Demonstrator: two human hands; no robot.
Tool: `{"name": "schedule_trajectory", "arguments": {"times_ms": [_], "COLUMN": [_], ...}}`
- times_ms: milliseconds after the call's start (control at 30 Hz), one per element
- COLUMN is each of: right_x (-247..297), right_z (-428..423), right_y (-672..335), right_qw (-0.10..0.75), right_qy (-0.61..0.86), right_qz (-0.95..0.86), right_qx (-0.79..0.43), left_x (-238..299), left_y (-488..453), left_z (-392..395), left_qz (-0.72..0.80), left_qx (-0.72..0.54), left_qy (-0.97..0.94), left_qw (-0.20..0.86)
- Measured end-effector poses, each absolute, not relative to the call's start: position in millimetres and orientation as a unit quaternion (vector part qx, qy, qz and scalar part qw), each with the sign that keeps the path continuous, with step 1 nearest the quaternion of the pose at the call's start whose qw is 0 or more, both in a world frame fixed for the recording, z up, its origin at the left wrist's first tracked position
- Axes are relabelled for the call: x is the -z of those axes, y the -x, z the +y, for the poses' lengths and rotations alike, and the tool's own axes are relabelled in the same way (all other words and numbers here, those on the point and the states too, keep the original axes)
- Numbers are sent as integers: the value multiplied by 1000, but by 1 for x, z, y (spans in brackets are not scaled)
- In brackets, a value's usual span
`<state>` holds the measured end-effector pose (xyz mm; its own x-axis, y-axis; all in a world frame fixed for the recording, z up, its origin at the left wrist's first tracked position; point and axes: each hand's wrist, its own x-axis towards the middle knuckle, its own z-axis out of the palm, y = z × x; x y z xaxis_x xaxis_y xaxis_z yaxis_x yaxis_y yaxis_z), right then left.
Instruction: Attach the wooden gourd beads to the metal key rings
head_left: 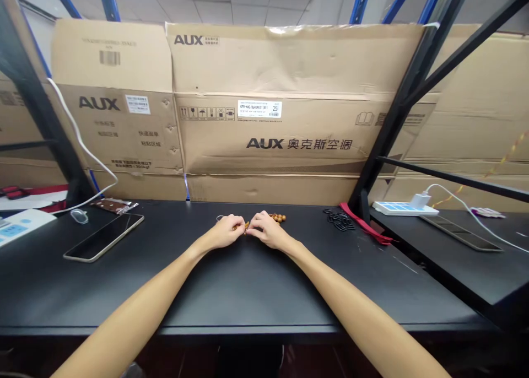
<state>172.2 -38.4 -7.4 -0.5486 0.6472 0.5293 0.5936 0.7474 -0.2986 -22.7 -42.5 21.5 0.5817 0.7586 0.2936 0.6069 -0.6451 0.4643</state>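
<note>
Both hands meet over the middle of the black table, fingers bent toward each other. My left hand pinches small golden-brown beads, and a thin pale cord curls out behind it. From the other side, my right hand closes its thumb and fingers on the same beads. More round brown beads lie on the table just past my right hand. Whether all the beads share one string is hidden by the fingers.
To the left lie a phone, a brown packet and a white power strip. Black rings and a red strap rest at the right. Cardboard boxes stand behind; a dark metal frame rises on the right.
</note>
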Motion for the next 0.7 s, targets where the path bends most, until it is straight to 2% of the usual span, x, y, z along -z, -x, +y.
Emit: {"name": "schedule_trajectory", "arguments": {"times_ms": [267, 433, 700], "right_x": [5, 7, 14], "right_z": [-39, -39, -35], "right_y": [-171, -170, -178], "right_qw": [299, 286, 319], "right_qy": [327, 366, 390], "right_qz": [-895, -886, -864], "right_qx": [-51, -9, 21], "left_x": [-22, -24, -16], "left_y": [33, 19, 15], "left_z": [-35, -46, -48], "left_qz": [405, 396, 365], "left_qx": [-251, -224, -207], "left_qy": [-859, -886, -907], "left_qw": [190, 88, 25]}}
